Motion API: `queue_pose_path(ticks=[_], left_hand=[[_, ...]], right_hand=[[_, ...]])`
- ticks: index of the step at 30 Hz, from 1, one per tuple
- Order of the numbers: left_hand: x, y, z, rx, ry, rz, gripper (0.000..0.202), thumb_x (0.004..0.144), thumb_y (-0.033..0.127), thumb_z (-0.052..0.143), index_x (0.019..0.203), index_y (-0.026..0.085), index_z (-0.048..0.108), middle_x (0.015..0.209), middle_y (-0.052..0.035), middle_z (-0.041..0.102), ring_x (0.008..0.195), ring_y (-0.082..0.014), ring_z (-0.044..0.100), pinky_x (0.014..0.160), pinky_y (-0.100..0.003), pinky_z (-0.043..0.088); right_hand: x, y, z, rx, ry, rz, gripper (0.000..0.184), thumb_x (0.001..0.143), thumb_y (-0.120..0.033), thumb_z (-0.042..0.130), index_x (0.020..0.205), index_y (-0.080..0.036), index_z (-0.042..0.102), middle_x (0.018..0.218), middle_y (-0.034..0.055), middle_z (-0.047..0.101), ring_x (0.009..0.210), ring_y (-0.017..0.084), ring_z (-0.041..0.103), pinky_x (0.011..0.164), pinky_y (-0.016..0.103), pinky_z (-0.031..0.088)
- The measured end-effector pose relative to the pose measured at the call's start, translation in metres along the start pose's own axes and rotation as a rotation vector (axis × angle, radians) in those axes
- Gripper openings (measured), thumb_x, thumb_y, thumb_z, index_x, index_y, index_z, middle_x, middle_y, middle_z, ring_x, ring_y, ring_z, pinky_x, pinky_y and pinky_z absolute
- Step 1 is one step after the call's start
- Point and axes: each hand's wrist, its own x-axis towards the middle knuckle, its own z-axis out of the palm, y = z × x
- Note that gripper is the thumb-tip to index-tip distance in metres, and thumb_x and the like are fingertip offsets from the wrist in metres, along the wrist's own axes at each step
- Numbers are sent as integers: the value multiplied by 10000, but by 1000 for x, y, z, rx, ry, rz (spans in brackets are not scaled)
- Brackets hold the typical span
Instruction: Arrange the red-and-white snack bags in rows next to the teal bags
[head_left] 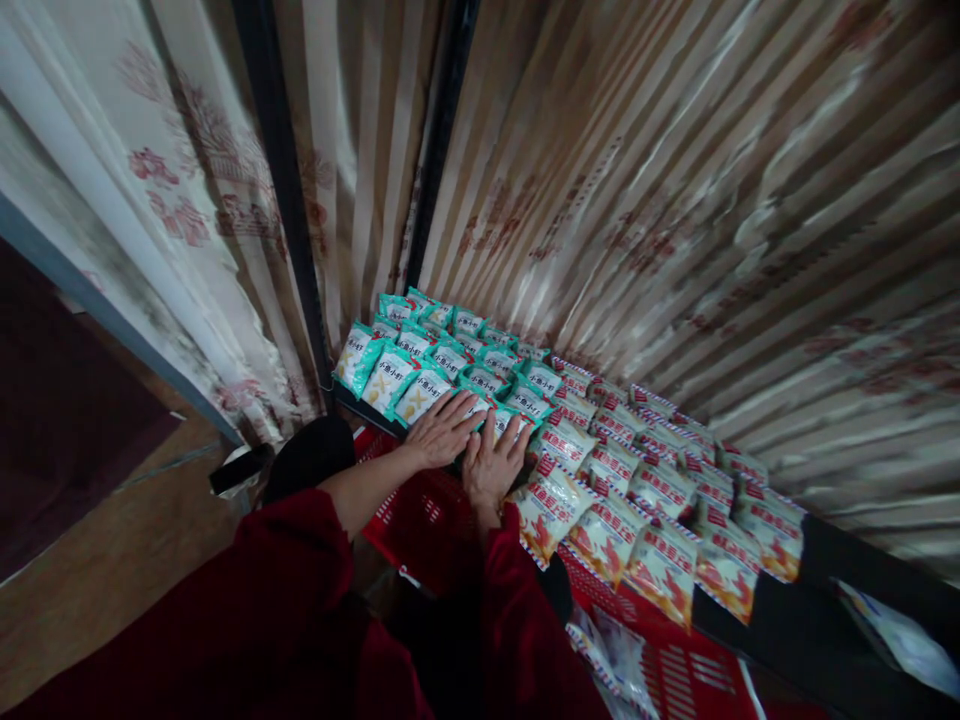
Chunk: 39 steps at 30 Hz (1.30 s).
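Rows of teal-and-white snack packets (420, 365) lie on a dark shelf (840, 600), with red-and-white snack packets (645, 490) beside them to the right. My left hand (444, 428) lies flat, fingers spread, on the front teal packets. My right hand (495, 462) rests next to it, fingers stretched over the teal packets near where the red-and-white ones begin. Both arms wear dark red sleeves (285, 590).
A red plastic basket (420, 520) sits under my arms, and another red basket (675, 670) holds loose packets at lower right. Striped curtains (675, 200) hang behind the shelf. A black post (281, 190) stands at left. Wooden floor (112, 560) lies lower left.
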Motion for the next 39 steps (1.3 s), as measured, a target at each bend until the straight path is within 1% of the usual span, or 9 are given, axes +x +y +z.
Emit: queue_pose_path(ticks=[7,12,14,18,21,26,31,35,39], left_hand=[[1,0,-1,21,36,-2,501,913,302,414,1397,185,358,1502,-95,301,1412,-235,166,1160,-430,171],[-1,-1,-2,43,32,15,514,925,312,377,1401,120,336,1508,-108,281,1413,-234,159,1161,-424,165],[-3,-1,-2,41,29,24,518,927,319,373,1399,111,334,1509,-109,276,1413,-235,162,1161,-432,159],[1,1,-2,16,37,20,499,925,301,374,1392,128,350,1508,-93,285,1410,-222,181,1162,-444,157],[8,7,-3,-6,62,-34,487,922,283,382,1385,137,365,1502,-90,301,1411,-223,178,1167,-454,152],[9,16,0,-45,86,-136,499,923,324,404,1393,165,358,1500,-103,304,1413,-243,166,1162,-466,166],[5,17,7,-83,63,-158,506,918,328,432,1399,197,347,1503,-103,298,1413,-240,168,1161,-470,173],[7,16,10,-109,60,-175,493,920,347,428,1387,202,368,1494,-102,318,1409,-239,186,1161,-468,185],[9,16,10,-123,46,-186,483,923,358,416,1382,212,373,1503,-89,303,1409,-236,186,1158,-467,197]], right_hand=[[3,2,3,-9,-7,3,478,949,-382,324,1400,-236,382,1530,144,192,1411,327,76,1034,579,254],[5,2,3,-29,-16,16,474,948,-373,317,1397,-237,389,1521,149,220,1411,329,90,1028,595,250],[6,2,1,-42,-19,5,474,949,-370,313,1397,-237,388,1518,148,228,1411,332,84,1029,592,251],[8,5,-5,-61,-12,-17,483,948,-381,300,1406,-246,372,1510,131,252,1409,347,71,1018,609,255],[10,7,-5,-67,15,-8,494,944,-381,298,1415,-240,354,1506,135,253,1406,352,82,1005,613,268],[14,6,1,-68,3,-9,488,948,-356,301,1421,-240,341,1507,136,249,1403,339,109,1013,598,273],[15,5,7,-65,-13,-6,493,947,-344,319,1416,-198,356,1499,142,272,1406,330,95,1038,558,274],[15,7,11,-68,-16,0,492,948,-341,311,1424,-219,338,1507,131,258,1411,324,85,1041,563,270],[15,8,14,-67,-18,-11,507,947,-353,300,1440,-237,295,1514,121,239,1412,321,88,1045,566,264]])
